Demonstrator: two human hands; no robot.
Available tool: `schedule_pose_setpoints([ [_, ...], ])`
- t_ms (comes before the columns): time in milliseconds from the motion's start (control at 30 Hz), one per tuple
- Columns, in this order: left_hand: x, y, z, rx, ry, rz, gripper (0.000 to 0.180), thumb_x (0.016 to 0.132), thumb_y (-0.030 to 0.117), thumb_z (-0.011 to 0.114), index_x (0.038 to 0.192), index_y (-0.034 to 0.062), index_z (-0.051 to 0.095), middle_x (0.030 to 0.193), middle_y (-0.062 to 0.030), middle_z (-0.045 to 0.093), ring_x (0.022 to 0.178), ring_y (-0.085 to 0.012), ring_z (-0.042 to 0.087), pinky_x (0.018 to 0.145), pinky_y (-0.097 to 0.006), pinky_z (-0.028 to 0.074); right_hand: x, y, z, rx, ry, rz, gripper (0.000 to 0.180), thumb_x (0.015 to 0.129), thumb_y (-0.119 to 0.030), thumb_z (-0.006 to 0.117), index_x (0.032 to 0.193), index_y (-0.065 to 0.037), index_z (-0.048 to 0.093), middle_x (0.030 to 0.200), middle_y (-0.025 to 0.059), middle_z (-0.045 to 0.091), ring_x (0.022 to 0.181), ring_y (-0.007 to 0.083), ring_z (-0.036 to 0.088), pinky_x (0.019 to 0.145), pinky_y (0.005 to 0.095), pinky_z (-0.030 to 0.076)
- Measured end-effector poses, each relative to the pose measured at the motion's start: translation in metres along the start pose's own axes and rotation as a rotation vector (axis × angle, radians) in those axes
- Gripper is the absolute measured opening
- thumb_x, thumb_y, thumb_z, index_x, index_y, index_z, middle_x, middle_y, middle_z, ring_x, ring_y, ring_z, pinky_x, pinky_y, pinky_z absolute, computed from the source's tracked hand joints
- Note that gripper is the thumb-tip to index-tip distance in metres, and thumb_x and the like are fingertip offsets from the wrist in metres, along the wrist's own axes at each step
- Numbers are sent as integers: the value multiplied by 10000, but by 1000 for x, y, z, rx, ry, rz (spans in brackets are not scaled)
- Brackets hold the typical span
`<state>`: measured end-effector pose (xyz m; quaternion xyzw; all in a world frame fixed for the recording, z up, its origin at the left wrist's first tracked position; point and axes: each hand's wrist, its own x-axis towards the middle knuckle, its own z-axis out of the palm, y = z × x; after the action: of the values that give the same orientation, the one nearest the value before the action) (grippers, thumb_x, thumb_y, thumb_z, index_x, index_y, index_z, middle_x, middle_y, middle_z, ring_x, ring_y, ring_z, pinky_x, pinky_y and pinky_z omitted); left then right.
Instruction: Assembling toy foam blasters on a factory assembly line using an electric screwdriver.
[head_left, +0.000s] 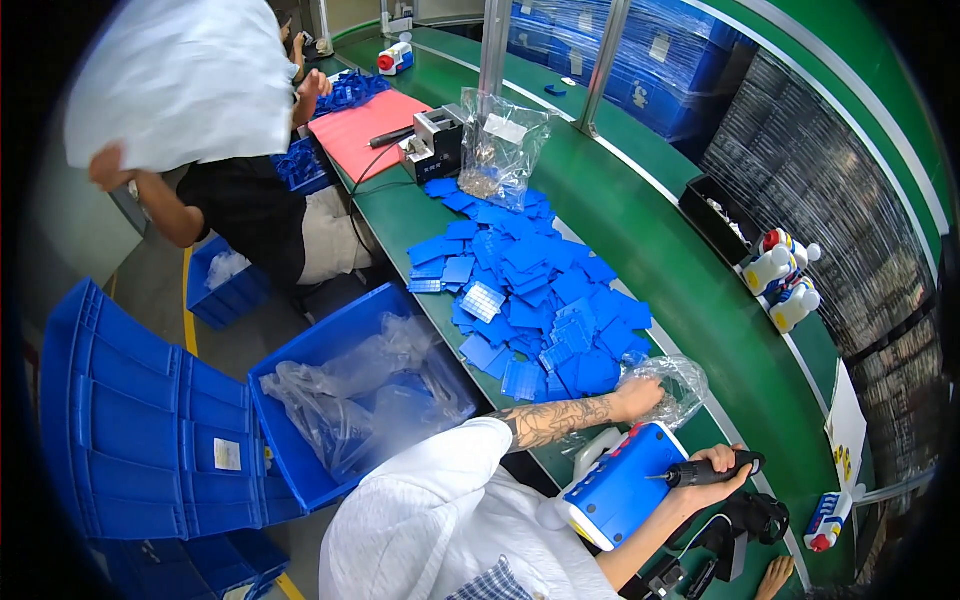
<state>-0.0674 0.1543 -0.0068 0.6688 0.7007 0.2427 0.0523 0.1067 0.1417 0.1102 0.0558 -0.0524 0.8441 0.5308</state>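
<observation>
My left hand (642, 398), at the end of a tattooed forearm, reaches into a clear plastic bag (685, 385) on the green bench. Its fingers are curled together; what they hold, if anything, is too small to make out. My right hand (712, 478) is closed round a black electric screwdriver (742, 464). The screwdriver's bit points left, over the back of a blue-and-white plastic housing (622, 487) with dark round spots near its corners. That housing lies tilted close to my body, below my left forearm. Beyond the bag spreads a large heap of flat blue plastic plates (540, 290).
A blue bin (285, 450) of clear bags stands left, beside stacked blue crates (150, 420). Farther off, a co-worker holds up a white sheet (185, 85). Finished-looking units (785, 275) sit along the green belt (660, 265). Another person's hand (775, 578) rests lower right.
</observation>
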Motion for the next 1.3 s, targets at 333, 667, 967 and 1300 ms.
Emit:
schedule_pose_setpoints([
  [333, -2, -3, 4, -37, 32, 3, 146, 721, 46, 467, 773, -30, 581, 831, -171, 560, 773, -295, 594, 621, -371, 499, -2, 3, 2, -47, 9, -17, 314, 838, -253, 519, 1000, 11, 467, 669, 5, 374, 546, 90, 359, 483, 196, 345],
  [667, -16, 10, -23, -133, 58, 11, 126, 714, 39, 475, 825, -5, 518, 873, -180, 528, 838, -335, 554, 694, -390, 473, -6, 10, 12, -51, 78, -76, 296, 833, -270, 522, 969, -11, 476, 637, -19, 337, 523, 69, 334, 471, 184, 334],
  [967, -23, 17, -64, -606, 330, -8, 124, 684, 34, 608, 805, 26, 633, 761, -150, 605, 699, -287, 585, 631, -335, 464, -8, 17, 18, -31, 63, -164, 316, 835, -316, 490, 999, -46, 487, 614, 0, 361, 540, 91, 359, 472, 217, 354],
  [1300, -71, 35, -133, -1391, 112, -153, 90, 785, -2, 560, 846, -66, 574, 721, -112, 588, 600, -130, 550, 532, -224, 437, -15, 28, 66, -317, -40, -543, 331, 873, -337, 412, 1085, -83, 416, 615, 24, 402, 497, 109, 377, 415, 231, 349],
])
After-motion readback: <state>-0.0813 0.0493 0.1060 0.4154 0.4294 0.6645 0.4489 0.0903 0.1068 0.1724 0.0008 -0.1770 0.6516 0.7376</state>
